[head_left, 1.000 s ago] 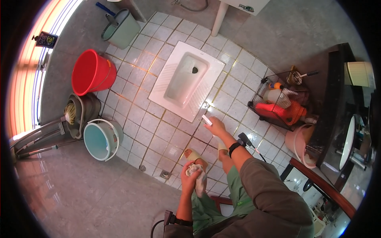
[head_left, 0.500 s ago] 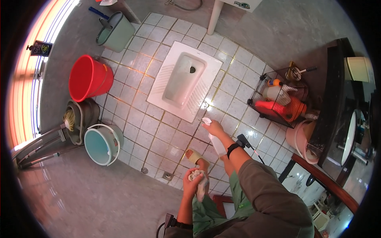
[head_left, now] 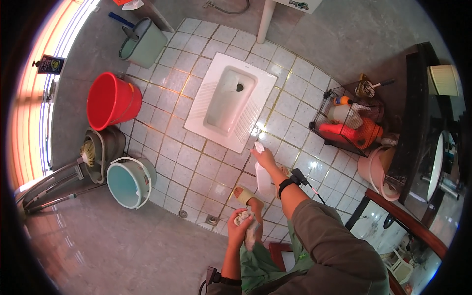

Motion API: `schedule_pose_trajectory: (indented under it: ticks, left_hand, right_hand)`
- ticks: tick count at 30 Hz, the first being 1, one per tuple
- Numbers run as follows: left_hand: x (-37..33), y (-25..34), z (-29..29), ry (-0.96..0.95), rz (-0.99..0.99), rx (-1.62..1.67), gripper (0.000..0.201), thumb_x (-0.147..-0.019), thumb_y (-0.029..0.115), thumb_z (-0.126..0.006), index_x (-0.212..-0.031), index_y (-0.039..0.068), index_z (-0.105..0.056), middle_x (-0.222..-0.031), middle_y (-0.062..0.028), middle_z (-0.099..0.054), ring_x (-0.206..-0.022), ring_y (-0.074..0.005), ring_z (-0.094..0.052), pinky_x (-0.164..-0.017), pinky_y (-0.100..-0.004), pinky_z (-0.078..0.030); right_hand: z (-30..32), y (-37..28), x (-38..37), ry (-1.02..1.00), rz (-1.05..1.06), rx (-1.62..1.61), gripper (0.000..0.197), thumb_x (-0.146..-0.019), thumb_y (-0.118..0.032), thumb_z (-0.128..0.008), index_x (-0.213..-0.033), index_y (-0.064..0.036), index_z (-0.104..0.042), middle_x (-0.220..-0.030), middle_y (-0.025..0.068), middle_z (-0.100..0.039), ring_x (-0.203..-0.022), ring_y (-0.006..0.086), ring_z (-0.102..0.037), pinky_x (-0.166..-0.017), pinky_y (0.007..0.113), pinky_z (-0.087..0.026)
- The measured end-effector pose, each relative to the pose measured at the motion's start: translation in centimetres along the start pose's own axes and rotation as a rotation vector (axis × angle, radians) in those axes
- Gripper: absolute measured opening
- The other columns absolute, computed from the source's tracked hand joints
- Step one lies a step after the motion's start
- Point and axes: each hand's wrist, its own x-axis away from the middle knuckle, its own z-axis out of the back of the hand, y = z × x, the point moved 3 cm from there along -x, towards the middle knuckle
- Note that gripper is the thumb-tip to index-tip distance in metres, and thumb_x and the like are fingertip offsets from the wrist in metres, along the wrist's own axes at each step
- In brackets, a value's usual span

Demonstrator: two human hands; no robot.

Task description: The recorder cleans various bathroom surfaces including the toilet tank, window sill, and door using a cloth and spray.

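Observation:
My right hand reaches out over the tiled floor, its fingers wrapped round the neck of a white spray bottle. The bottle's white head pokes out past the fingers toward the toilet, and its pale body hangs below the hand. A white squat toilet is set in the floor just ahead, apart from the bottle. Close to my body, my left hand is closed on a bunched, greyish-white cloth, whose loose end droops over my leg.
A red bucket, a pale bucket and a grey-green bin line the left side. Long-handled brushes lean beside them. At right stand a wire rack of bottles, a pink basin and a dark counter.
The view has shifted slightly. My right hand has tilted the spray bottle a little, so more of its body shows. My left hand still grips the cloth.

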Motion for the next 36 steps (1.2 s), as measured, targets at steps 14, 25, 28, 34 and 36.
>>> schedule_pose_trajectory:
  ticks: [14, 25, 28, 34, 36]
  left_hand:
    - [0.8, 1.9, 2.0, 0.046, -0.04, 0.023, 0.032, -0.082, 0.004, -0.074, -0.111, 0.003, -0.061, -0.097, -0.0048, -0.065, -0.086, -0.0125, -0.062, -0.075, -0.0271, -0.052]
    - [2.5, 4.6, 7.4, 0.148, -0.085, 0.05, 0.031, -0.082, 0.004, -0.075, -0.11, 0.004, -0.061, -0.097, -0.0047, -0.065, -0.085, -0.0121, -0.062, -0.074, -0.0268, -0.053]
    - [3.0, 5.2, 8.7, 0.169, -0.09, 0.053, 0.03, -0.082, 0.004, -0.075, -0.109, 0.004, -0.062, -0.097, -0.0047, -0.065, -0.086, -0.0121, -0.062, -0.075, -0.0269, -0.052]
    - [3.5, 5.7, 9.3, 0.159, -0.075, 0.067, 0.03, -0.081, 0.004, -0.075, -0.108, 0.004, -0.063, -0.095, -0.0039, -0.065, -0.085, -0.0115, -0.062, -0.076, -0.0262, -0.052]
    - [3.7, 5.6, 9.9, 0.168, -0.082, 0.064, 0.03, -0.081, 0.004, -0.076, -0.108, 0.004, -0.063, -0.094, -0.0038, -0.066, -0.085, -0.0115, -0.062, -0.076, -0.0262, -0.052]
  right_hand:
    - [-4.0, -10.5, 1.5, -0.19, 0.157, 0.157, 0.074, -0.079, -0.065, -0.063, -0.118, -0.0026, -0.063, -0.112, 0.0222, -0.067, -0.106, 0.0384, -0.063, -0.09, 0.045, -0.05]
    - [-10.4, -16.5, 3.1, -0.191, 0.13, 0.118, 0.076, -0.082, -0.065, -0.062, -0.122, 0.0004, -0.062, -0.117, 0.0242, -0.065, -0.111, 0.0396, -0.061, -0.094, 0.043, -0.049]
    - [-11.5, -17.4, 4.3, -0.21, 0.218, -0.006, 0.081, -0.079, -0.069, -0.061, -0.119, 0.0014, -0.062, -0.115, 0.0255, -0.065, -0.11, 0.0406, -0.061, -0.092, 0.046, -0.049]
    - [-13.0, -16.7, 4.7, -0.221, 0.156, 0.042, 0.075, -0.081, -0.065, -0.064, -0.115, 0.0019, -0.063, -0.112, 0.0253, -0.066, -0.105, 0.041, -0.063, -0.088, 0.046, -0.05]
    - [-13.5, -17.1, 5.5, -0.238, 0.179, 0.0, 0.074, -0.081, -0.064, -0.064, -0.114, 0.0022, -0.063, -0.111, 0.0253, -0.066, -0.104, 0.0412, -0.063, -0.087, 0.046, -0.051]
